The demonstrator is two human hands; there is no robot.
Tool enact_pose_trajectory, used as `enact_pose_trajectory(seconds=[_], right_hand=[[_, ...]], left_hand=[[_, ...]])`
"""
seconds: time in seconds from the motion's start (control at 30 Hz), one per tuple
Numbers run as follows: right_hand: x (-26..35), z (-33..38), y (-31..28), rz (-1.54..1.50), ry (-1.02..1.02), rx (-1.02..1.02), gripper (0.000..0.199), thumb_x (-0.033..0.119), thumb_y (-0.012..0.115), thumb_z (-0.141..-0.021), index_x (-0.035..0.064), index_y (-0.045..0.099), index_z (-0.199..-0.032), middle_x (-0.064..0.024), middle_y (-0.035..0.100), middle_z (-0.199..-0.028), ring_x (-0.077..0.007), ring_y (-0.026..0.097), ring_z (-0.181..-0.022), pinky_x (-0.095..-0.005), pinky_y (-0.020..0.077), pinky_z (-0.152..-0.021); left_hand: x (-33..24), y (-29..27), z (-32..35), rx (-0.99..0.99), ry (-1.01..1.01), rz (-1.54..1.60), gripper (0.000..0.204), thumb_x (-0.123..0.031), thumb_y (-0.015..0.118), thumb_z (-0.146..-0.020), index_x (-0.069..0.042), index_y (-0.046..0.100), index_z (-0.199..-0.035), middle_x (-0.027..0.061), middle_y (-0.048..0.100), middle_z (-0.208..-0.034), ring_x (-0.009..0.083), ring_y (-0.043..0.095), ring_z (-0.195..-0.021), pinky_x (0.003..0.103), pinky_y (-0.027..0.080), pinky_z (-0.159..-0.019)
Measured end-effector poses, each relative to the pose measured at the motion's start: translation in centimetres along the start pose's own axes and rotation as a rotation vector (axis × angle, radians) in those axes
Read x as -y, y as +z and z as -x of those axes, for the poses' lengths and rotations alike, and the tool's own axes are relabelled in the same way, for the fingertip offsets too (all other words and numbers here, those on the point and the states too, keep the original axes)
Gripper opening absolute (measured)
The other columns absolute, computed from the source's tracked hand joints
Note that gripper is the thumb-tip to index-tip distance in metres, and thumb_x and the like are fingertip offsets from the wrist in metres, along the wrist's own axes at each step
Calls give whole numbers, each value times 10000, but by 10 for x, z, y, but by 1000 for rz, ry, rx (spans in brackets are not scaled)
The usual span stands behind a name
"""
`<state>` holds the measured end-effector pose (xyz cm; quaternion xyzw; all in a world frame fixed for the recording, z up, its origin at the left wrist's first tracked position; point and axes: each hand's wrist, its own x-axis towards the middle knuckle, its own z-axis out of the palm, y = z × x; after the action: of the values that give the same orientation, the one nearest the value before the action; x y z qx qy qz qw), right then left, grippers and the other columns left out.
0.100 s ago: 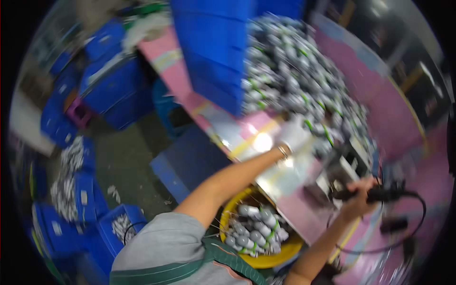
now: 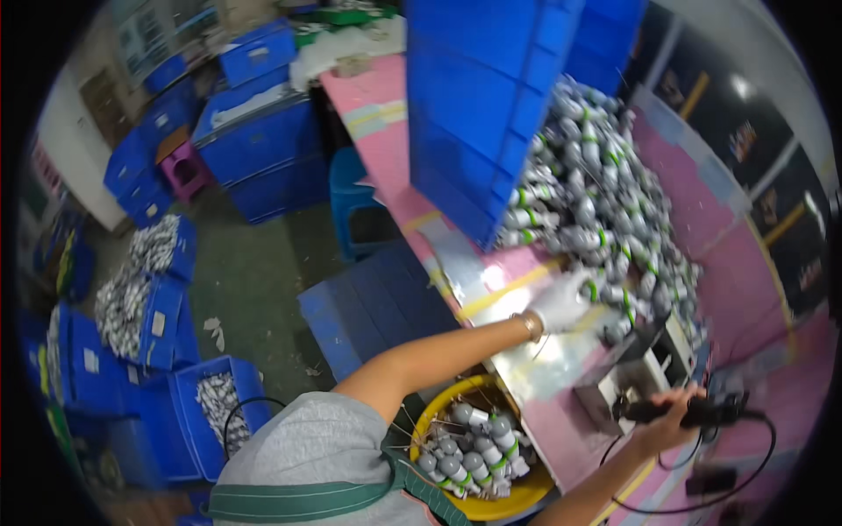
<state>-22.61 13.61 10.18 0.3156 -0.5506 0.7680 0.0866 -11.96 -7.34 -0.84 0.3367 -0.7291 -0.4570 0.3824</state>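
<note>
In a white glove, my left hand (image 2: 561,302) reaches to the near edge of a heap of grey-and-white bulb-shaped pieces (image 2: 583,206) with green bands. Its fingers close around one green-banded piece (image 2: 595,287) there, partly hidden by the glove. My bare right hand (image 2: 674,422) wraps around a black corded tool (image 2: 715,410), whose front end lies by the opening of a grey metal box (image 2: 627,381). Below the table edge stands a yellow tub (image 2: 513,507) holding several similar pieces (image 2: 478,443) with thin wires.
A tall blue crate (image 2: 478,96) stands on the pink table (image 2: 373,88) beside the heap. To the left are a blue stool (image 2: 346,197), stacked blue bins (image 2: 267,140) and open bins (image 2: 167,320) of white parts. The tool's black cable (image 2: 759,469) loops at the right.
The view has shifted, so the scene sits farther right and lower, and it has become sharper. My left hand stays at the heap's edge; my right hand keeps hold of the black corded tool.
</note>
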Motion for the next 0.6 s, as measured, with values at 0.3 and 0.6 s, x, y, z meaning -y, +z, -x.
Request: enact_pose_trajectory(seconds=[0.3, 0.6], right_hand=[[-1, 15, 4, -125, 134, 40, 229, 109, 640, -934, -52, 533, -1056, -17, 449, -587, -96, 436, -468, -222, 377, -464], [20, 47, -20, -189, 176, 4, 242, 135, 628, -942, -44, 525, -1067, -35, 461, -606, -112, 454, -482, -238, 412, -481]], left_hand=[[-3, -74, 96, 472, 541, -270, 296, -157, 754, -659, -145, 679, -946, 76, 621, -826, 285, 607, -862, 400, 490, -803], [-27, -5, 140, 477, 607, -251, 194, -218, 718, -725, -106, 684, -880, 123, 602, -758, 319, 605, -817, 429, 478, -772]])
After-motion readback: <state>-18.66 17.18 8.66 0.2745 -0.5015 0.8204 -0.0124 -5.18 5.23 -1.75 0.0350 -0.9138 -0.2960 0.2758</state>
